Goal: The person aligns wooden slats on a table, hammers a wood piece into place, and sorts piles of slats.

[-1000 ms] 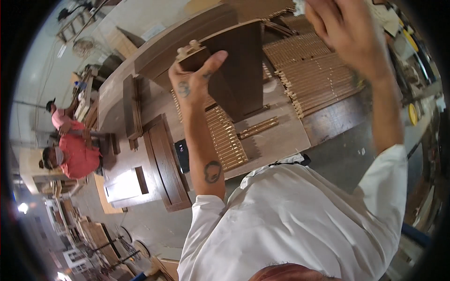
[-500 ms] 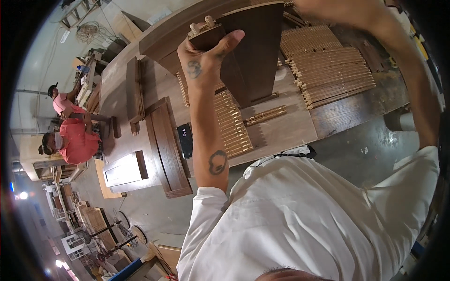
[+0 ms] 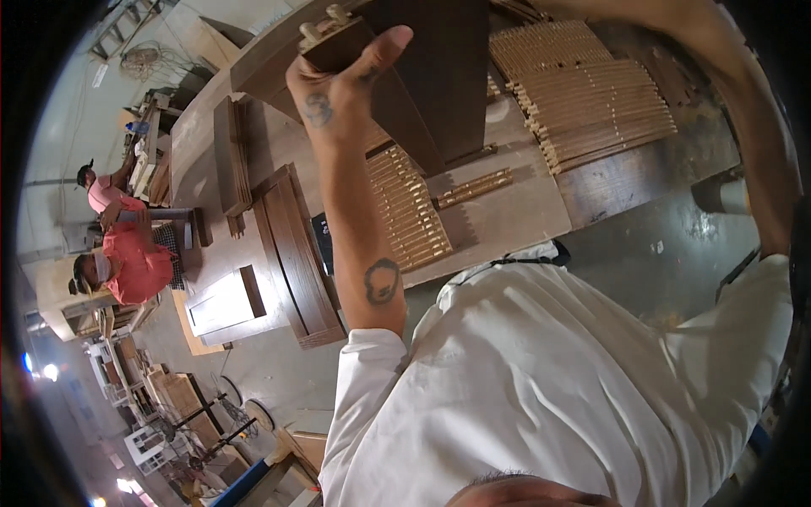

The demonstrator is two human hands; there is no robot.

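My left hand point(image 3: 334, 89) is closed round the end of a dark brown wooden rail point(image 3: 340, 46), thumb along its side. Two pale dowels point(image 3: 323, 24) stick out of the rail's end. Directly beyond it, a large dark wooden panel point(image 3: 448, 72) rises above the table; whether the rail is joined to it, I cannot tell. My right arm point(image 3: 748, 110) reaches up and across the top right. Only the edge of my right hand point(image 3: 583, 7) shows at the top border, and its fingers are out of sight.
Stacked wooden slats point(image 3: 596, 114) with dowelled ends lie on the table point(image 3: 541, 207) at the right. More dowelled slats point(image 3: 410, 207) lie beside my left forearm. Dark frame pieces point(image 3: 291, 253) and a white-looking panel point(image 3: 221, 302) are further left. Two people point(image 3: 135, 262) stand beyond the table's left end.
My left hand and the rail have shifted up and left in the picture, along with the large panel. My right hand has moved further out past the top border.
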